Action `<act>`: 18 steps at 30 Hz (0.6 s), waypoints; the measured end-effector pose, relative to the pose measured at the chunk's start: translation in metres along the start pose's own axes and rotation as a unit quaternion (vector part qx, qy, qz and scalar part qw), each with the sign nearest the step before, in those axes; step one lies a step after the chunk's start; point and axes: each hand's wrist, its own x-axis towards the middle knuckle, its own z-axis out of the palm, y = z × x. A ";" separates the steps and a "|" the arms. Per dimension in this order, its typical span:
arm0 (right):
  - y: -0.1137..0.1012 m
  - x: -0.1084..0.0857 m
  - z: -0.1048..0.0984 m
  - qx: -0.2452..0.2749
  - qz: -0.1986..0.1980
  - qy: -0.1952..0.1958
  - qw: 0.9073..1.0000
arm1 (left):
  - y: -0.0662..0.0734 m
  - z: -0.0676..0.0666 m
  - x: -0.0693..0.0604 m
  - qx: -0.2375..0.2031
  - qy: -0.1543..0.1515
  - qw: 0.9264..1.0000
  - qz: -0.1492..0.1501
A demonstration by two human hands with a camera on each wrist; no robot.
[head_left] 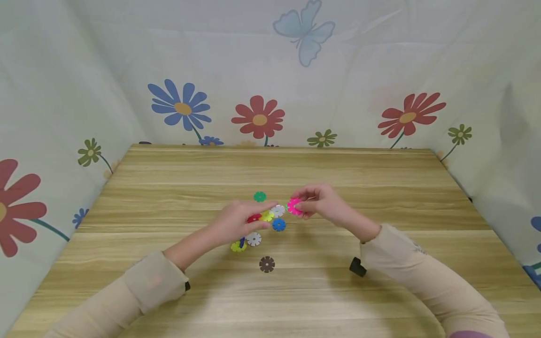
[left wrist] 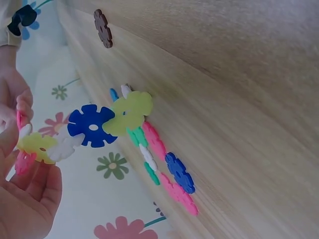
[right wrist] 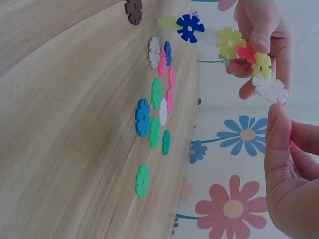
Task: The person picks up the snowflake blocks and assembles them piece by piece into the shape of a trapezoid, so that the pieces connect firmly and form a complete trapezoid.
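A chain of interlocked notched plastic flower discs, with yellow, dark blue [left wrist: 82, 130], white, red-pink and more yellow pieces, hangs above the table from my left hand [head_left: 232, 219]. Left thumb and fingers pinch it around the red-pink disc [right wrist: 244, 52]. Its far end is a white disc [right wrist: 269, 88], pointing toward the right hand. Between thumb and fingertips, my right hand [head_left: 327, 205] pinches a pink disc [head_left: 292, 206] close by that white end. Whether the two discs touch, I cannot tell. In the right wrist view the right fingers mostly hide the pink disc.
Loose discs lie on the wooden table [head_left: 203, 173] under the hands: a blue one [right wrist: 141, 124], several green [right wrist: 142, 174], white and pink ones. A brown disc [head_left: 264, 266] lies closer to the person. Behind the table hangs a flower-printed cloth [head_left: 346, 84].
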 end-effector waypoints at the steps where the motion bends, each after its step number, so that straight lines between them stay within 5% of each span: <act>1: -0.001 -0.001 0.001 0.003 0.000 -0.002 1.000 | 0.001 0.000 0.000 0.002 0.001 1.000 0.004; 18: -0.004 -0.004 0.008 0.033 0.016 -0.016 0.999 | 0.007 0.005 0.000 0.021 0.030 0.996 0.081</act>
